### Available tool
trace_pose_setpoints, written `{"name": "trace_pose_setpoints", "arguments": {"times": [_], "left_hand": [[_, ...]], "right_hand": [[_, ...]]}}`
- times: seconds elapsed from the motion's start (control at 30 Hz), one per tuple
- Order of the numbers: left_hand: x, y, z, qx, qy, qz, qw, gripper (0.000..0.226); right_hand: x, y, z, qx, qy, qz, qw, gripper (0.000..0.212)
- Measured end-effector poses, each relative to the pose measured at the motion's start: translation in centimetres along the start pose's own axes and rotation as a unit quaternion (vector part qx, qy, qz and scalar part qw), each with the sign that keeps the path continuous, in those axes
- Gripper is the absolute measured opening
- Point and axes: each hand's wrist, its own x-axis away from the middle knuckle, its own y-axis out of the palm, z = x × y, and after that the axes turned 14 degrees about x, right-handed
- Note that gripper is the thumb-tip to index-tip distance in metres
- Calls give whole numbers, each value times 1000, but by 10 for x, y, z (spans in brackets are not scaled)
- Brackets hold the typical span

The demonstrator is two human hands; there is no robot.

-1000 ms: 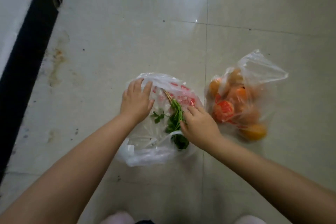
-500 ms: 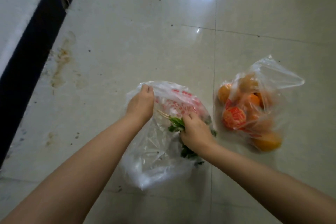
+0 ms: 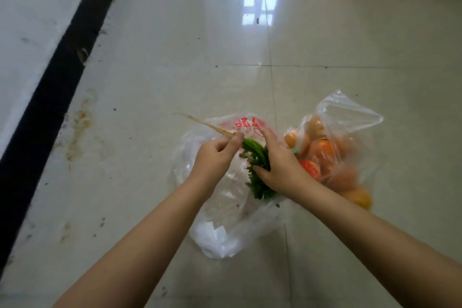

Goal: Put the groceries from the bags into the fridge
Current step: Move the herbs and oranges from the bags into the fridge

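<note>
A clear plastic bag with red print [image 3: 225,220] lies on the tiled floor below my hands. Above it I hold a bunch of green herbs [image 3: 257,157] with pale roots pointing up and left. My left hand [image 3: 215,157] pinches the root end of the bunch. My right hand [image 3: 277,160] grips the green stems and leaves. To the right a second clear bag [image 3: 350,117] holds several oranges and other round fruit [image 3: 325,150].
A black strip [image 3: 57,75] runs diagonally along the left, with a pale surface [image 3: 30,15] beyond it. Rust-coloured stains [image 3: 80,130] mark the floor beside the strip. Glossy floor tiles [image 3: 350,20] stretch ahead.
My right hand has lifted the herbs out of the printed bag. My left hand let go of the bag's rim and took the root end.
</note>
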Motion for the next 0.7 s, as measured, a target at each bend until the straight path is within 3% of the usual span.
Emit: {"name": "trace_pose_setpoints", "arguments": {"times": [0.2,0.27,0.33,0.4,0.47,0.53,0.6,0.7], "left_hand": [[-6,20,0,110,-51,21,992,25],[-8,28,0,184,-61,58,979,28],[-12,31,1,275,-74,100,953,32],[-17,31,0,276,-80,119,950,34],[-20,36,-5,203,-79,112,970,31],[-18,45,-12,125,-63,80,987,31],[-17,55,-17,39,-39,35,998,33],[-16,65,-25,-98,13,-5,995,33]], "right_hand": [[7,-5,-1,19,-37,-43,998,93],[11,-17,10,10,-54,-50,997,88],[15,-40,26,25,-33,31,999,62],[13,-61,51,106,-11,109,988,52],[9,-76,75,303,14,-14,953,38],[15,-76,100,423,93,-147,889,34],[30,-72,130,455,155,-215,850,30],[59,-49,153,410,185,-331,830,32]]}}
